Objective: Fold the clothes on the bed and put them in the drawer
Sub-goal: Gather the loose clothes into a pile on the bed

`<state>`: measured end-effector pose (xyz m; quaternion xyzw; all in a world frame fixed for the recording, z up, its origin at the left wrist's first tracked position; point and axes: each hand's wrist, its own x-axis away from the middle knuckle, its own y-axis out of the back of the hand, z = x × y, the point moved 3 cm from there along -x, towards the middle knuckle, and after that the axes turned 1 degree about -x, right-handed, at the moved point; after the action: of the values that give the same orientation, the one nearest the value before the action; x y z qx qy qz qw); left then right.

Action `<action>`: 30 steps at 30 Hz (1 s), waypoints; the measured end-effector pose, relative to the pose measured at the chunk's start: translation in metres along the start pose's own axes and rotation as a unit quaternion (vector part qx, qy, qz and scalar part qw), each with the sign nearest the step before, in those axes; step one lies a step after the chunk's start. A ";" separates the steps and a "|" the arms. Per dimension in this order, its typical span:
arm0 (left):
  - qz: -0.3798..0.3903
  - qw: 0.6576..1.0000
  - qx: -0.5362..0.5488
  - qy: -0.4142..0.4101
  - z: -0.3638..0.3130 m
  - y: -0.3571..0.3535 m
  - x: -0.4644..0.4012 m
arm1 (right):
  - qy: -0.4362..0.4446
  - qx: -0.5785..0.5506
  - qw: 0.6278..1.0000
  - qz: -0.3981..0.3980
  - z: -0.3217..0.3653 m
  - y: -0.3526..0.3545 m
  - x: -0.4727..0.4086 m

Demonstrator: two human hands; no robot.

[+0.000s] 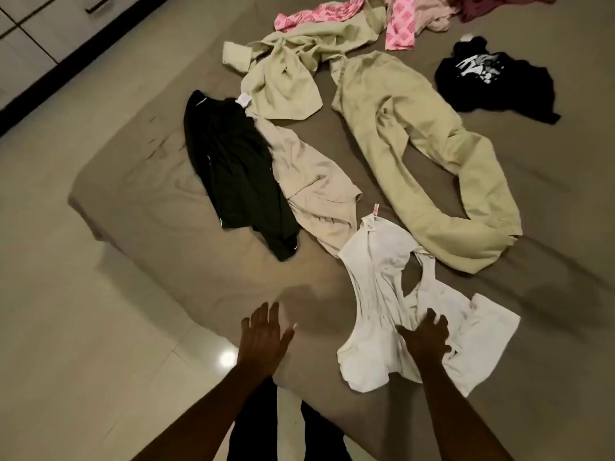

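Dim warm light, floor (100, 327) glare, soft blur

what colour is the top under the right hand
White: a thin sleeveless cotton top under the right hand, clearest in the head view.

A glossy pale tiled floor (83, 327) lay left of the bed, a bright light reflection (227, 358) showing on it near the bed's corner. A dark baseboard strip (76, 66) ran diagonally across the far left.

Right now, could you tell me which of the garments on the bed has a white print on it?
The black top at the far right; its white graphic sets it apart from the plain dark garment on the left.
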<state>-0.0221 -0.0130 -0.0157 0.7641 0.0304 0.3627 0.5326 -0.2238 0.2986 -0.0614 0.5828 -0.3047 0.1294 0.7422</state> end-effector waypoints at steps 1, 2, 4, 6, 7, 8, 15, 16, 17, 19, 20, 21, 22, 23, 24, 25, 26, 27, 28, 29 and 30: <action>-0.026 1.000 -0.007 -0.005 0.000 -0.008 -0.009 | -0.019 -0.019 1.000 -0.001 -0.004 -0.008 -0.009; -0.003 1.000 0.018 0.010 -0.002 -0.011 -0.014 | -0.045 -0.034 0.998 0.005 -0.006 -0.013 -0.014; 0.034 0.996 0.071 0.052 -0.006 -0.021 -0.028 | -0.065 -0.045 0.997 0.007 -0.008 -0.026 -0.024; 0.074 0.983 0.147 0.084 -0.013 -0.027 -0.036 | -0.041 -0.043 0.998 -0.011 -0.003 -0.027 -0.027; 0.092 0.972 0.191 0.101 -0.014 -0.031 -0.041 | -0.024 -0.060 0.998 -0.007 0.003 -0.027 -0.028; 0.127 0.955 0.239 0.120 -0.017 -0.031 -0.044 | -0.015 -0.096 0.995 0.010 0.013 -0.028 -0.026; 0.327 0.624 0.643 0.299 -0.049 -0.007 -0.062 | 0.206 -0.299 0.907 0.212 0.155 -0.028 0.050; 0.335 0.581 0.684 0.285 -0.050 0.001 -0.069 | 0.227 -0.301 0.896 0.236 0.179 -0.030 0.061; 0.326 0.546 0.722 0.271 -0.049 0.010 -0.077 | 0.246 -0.299 0.886 0.254 0.201 -0.034 0.070; 0.287 0.484 0.777 0.284 -0.040 0.029 -0.095 | 0.283 -0.299 0.867 0.280 0.240 -0.037 0.078; 0.263 0.463 0.795 0.291 -0.033 0.039 -0.102 | 0.292 -0.312 0.860 0.278 0.255 -0.034 0.076; 0.237 0.462 0.804 0.289 -0.024 0.051 -0.110 | 0.296 -0.329 0.861 0.251 0.270 -0.029 0.072; 0.205 0.473 0.807 0.288 -0.012 0.060 -0.121 | 0.293 -0.355 0.861 0.216 0.283 -0.025 0.064; 0.180 0.488 0.805 0.284 -0.002 0.068 -0.129 | 0.280 -0.384 0.862 0.175 0.290 -0.020 0.052; 0.163 0.503 0.801 0.282 0.008 0.074 -0.137 | 0.261 -0.412 0.862 0.140 0.297 -0.016 0.038; 0.152 0.517 0.796 0.276 0.017 0.080 -0.144 | 0.248 -0.415 0.870 0.095 0.302 -0.013 0.022; 0.142 0.515 0.799 0.276 0.027 0.085 -0.152 | 0.249 -0.392 0.884 0.050 0.311 -0.013 0.004; 0.132 0.497 0.812 0.276 0.034 0.092 -0.157 | 0.260 -0.344 0.902 0.010 0.319 -0.012 -0.014; 0.117 0.470 0.828 0.281 0.043 0.094 -0.164 | 0.272 -0.285 0.919 -0.009 0.330 -0.015 -0.030; 0.101 0.442 0.844 0.285 0.054 0.093 -0.170 | 0.286 -0.214 0.934 -0.023 0.341 -0.018 -0.047; 0.087 0.412 0.863 0.281 0.064 0.091 -0.177 | 0.315 -0.145 0.937 -0.042 0.353 -0.024 -0.065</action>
<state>-0.1456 -0.1799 -0.0427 0.6749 0.4087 0.3836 -0.4799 -0.3679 -0.0303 -0.0715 0.4103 -0.0458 0.2300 0.8813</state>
